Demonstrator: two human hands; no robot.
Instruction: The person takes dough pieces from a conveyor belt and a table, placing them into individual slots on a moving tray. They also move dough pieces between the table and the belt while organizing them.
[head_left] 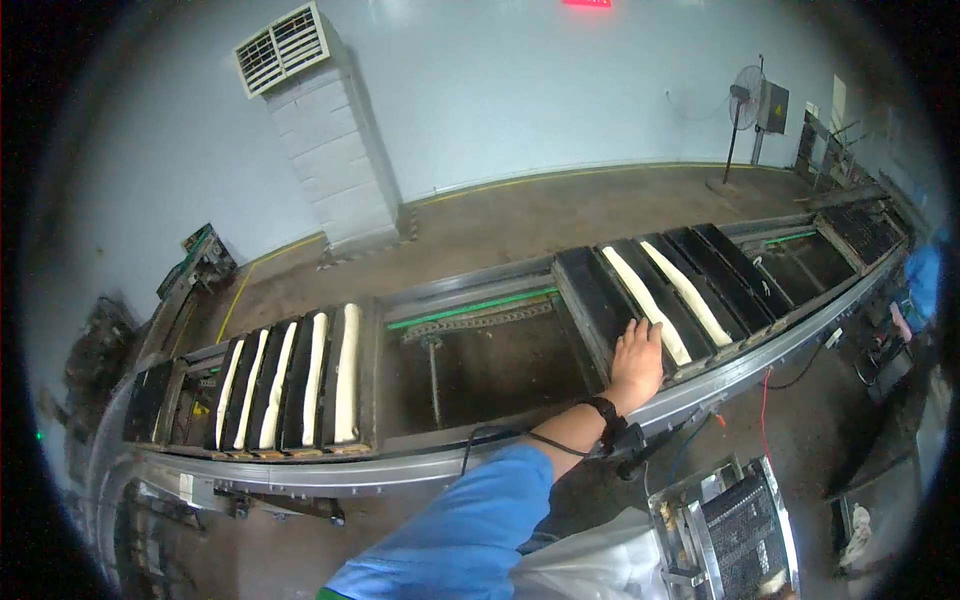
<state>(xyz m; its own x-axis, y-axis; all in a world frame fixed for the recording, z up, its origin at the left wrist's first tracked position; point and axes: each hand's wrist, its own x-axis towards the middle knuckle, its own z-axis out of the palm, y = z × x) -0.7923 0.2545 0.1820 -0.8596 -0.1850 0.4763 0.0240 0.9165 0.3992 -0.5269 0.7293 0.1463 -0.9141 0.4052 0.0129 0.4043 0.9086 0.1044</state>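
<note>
My left hand (637,362) reaches out from a blue sleeve, with a dark band on its wrist. Its palm is down and its fingers lie stretched out and slightly apart. They rest at the near end of a long white dough-like strip (642,295), which lies in a black trough (590,290). A second white strip (690,295) runs beside it in the neighbouring trough. Further right are dark troughs (735,265) without white strips. My right hand is not in view.
Several more white strips (347,375) lie in troughs on the left of the conveyor (440,470). A metal stand with mesh (740,530) stands below, close to me. At the far right is another person's blue sleeve (925,280). A fan (745,95) stands by the wall.
</note>
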